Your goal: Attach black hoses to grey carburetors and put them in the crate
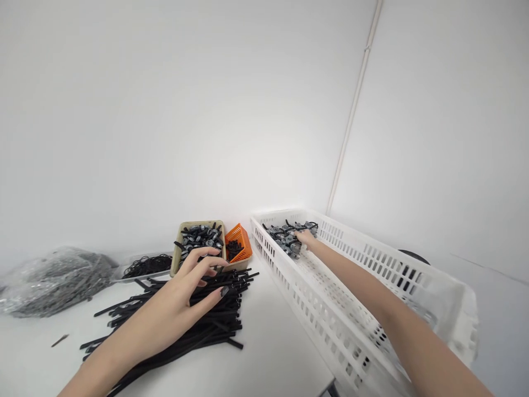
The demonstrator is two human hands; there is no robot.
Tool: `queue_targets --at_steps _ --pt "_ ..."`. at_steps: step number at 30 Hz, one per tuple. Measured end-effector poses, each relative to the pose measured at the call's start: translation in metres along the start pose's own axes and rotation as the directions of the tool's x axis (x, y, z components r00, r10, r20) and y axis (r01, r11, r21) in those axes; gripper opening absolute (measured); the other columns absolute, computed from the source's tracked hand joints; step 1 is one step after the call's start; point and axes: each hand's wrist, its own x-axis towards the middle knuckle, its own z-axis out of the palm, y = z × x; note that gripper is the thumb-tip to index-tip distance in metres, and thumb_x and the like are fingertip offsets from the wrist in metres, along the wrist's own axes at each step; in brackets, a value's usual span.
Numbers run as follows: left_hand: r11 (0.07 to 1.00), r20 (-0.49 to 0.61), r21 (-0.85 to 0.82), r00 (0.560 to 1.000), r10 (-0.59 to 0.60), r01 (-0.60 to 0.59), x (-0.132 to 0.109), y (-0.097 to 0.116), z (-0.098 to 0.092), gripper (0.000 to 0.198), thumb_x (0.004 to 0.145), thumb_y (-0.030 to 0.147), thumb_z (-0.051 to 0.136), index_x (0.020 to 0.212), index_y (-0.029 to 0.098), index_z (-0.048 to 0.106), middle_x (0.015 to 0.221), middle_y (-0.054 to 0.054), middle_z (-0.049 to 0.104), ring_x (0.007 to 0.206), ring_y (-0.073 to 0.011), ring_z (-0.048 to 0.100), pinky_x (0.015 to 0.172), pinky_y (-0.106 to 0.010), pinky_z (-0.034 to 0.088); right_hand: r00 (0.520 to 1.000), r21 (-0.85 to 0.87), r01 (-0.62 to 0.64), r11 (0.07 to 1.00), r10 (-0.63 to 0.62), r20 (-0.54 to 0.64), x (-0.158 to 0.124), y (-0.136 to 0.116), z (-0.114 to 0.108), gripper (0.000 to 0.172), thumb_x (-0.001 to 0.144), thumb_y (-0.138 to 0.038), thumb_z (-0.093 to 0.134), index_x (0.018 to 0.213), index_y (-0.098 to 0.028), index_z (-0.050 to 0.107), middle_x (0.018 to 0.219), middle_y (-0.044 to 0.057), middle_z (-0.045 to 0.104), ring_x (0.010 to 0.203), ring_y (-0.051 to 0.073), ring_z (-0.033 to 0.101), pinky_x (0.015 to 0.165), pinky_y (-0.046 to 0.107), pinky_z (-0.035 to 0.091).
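My left hand (185, 292) hovers with fingers spread over a heap of black rods (206, 317) on the white table, its fingertips touching the top rods. My right hand (306, 239) reaches far into a long white perforated crate (330, 298) and rests on a cluster of grey and black assembled parts (287, 234) at the crate's far end. Whether its fingers grip a part cannot be made out.
A tan tray of grey ring parts (200, 238) and a small orange basket of black pieces (238, 243) stand behind the rods. A clear tray of black loops (144, 266) and a plastic bag of dark parts (53, 278) lie at left. White walls close behind.
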Motion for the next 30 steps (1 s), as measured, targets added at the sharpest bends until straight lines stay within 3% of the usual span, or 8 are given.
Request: queue_targets --at_steps 5,9,12,15,17,19,24,30 --pt "0.998 -0.204 -0.052 0.979 0.022 -0.033 0.001 0.004 -0.007 0.031 0.093 0.047 0.052 0.117 0.030 0.061 0.133 -0.007 0.056 0.099 -0.0217 0.068 0.084 -0.033 0.059 0.992 0.002 0.062 0.998 -0.061 -0.108 0.010 -0.062 -0.033 0.052 0.097 -0.036 0.039 0.140 -0.009 0.043 0.135 0.023 0.058 0.118 0.029 0.061 0.095 0.035 0.049" --pt "0.992 -0.496 -0.125 0.864 -0.082 0.022 -0.001 0.008 -0.016 0.025 0.091 0.046 0.055 0.095 0.023 0.064 0.094 -0.004 0.070 0.081 -0.0195 0.068 0.070 -0.029 0.057 0.937 0.016 0.348 0.937 -0.348 0.014 -0.011 -0.132 -0.022 0.045 0.098 -0.032 0.032 0.136 -0.015 0.050 0.129 0.014 0.064 0.103 0.020 0.067 0.088 0.029 0.051" --pt "0.971 -0.691 -0.236 0.707 -0.152 -0.022 -0.007 0.013 -0.026 0.027 0.093 0.042 0.054 0.079 0.021 0.063 0.075 -0.001 0.067 0.068 -0.0154 0.065 0.065 -0.027 0.054 0.787 0.047 0.584 0.810 -0.580 0.213 -0.043 -0.182 0.013 0.032 0.092 -0.029 0.050 0.119 -0.020 0.065 0.112 0.006 0.072 0.095 0.018 0.068 0.087 0.027 0.049" --pt "0.954 -0.822 -0.258 0.555 -0.131 -0.155 -0.015 0.020 -0.035 0.032 0.097 0.035 0.049 0.072 0.020 0.061 0.068 0.000 0.062 0.061 -0.0124 0.060 0.062 -0.025 0.052 0.602 0.080 0.726 0.683 -0.688 0.405 -0.077 -0.218 0.059 0.018 0.078 -0.020 0.069 0.095 -0.021 0.075 0.095 0.003 0.076 0.088 0.018 0.068 0.083 0.024 0.048" --pt "0.942 -0.860 -0.258 0.494 -0.124 -0.213 -0.020 0.025 -0.038 0.032 0.098 0.032 0.047 0.072 0.020 0.060 0.065 0.000 0.060 0.059 -0.0122 0.059 0.059 -0.025 0.051 0.508 0.104 0.773 0.625 -0.709 0.488 -0.095 -0.231 0.088 0.019 0.073 -0.013 0.072 0.089 -0.022 0.077 0.090 0.002 0.077 0.084 0.018 0.068 0.078 0.022 0.049" --pt "0.938 -0.871 -0.252 0.477 -0.114 -0.237 -0.024 0.029 -0.039 0.033 0.099 0.031 0.045 0.071 0.020 0.059 0.064 0.000 0.059 0.058 -0.0124 0.058 0.057 -0.026 0.050 0.460 0.122 0.796 0.593 -0.724 0.514 -0.109 -0.235 0.114 0.023 0.075 -0.011 0.069 0.093 -0.023 0.077 0.094 0.001 0.077 0.085 0.017 0.069 0.076 0.021 0.049" --pt "0.965 -0.870 -0.159 0.492 -0.038 -0.206 -0.030 0.035 -0.039 0.037 0.100 0.037 0.044 0.070 0.021 0.058 0.061 0.000 0.059 0.056 -0.0122 0.057 0.057 -0.026 0.050 0.501 0.093 0.809 0.581 -0.763 0.408 -0.131 -0.215 0.152 0.032 0.081 -0.009 0.064 0.110 -0.021 0.073 0.114 0.007 0.069 0.105 0.021 0.064 0.092 0.028 0.047" --pt "0.969 -0.876 -0.135 0.482 -0.019 -0.207 -0.032 0.036 -0.041 0.038 0.100 0.037 0.043 0.069 0.020 0.056 0.060 0.000 0.058 0.056 -0.0122 0.056 0.056 -0.027 0.048 0.570 0.090 0.792 0.604 -0.784 0.246 -0.145 -0.193 0.162 0.024 0.087 -0.007 0.057 0.098 -0.019 0.074 0.106 0.009 0.067 0.104 0.022 0.062 0.094 0.031 0.045"
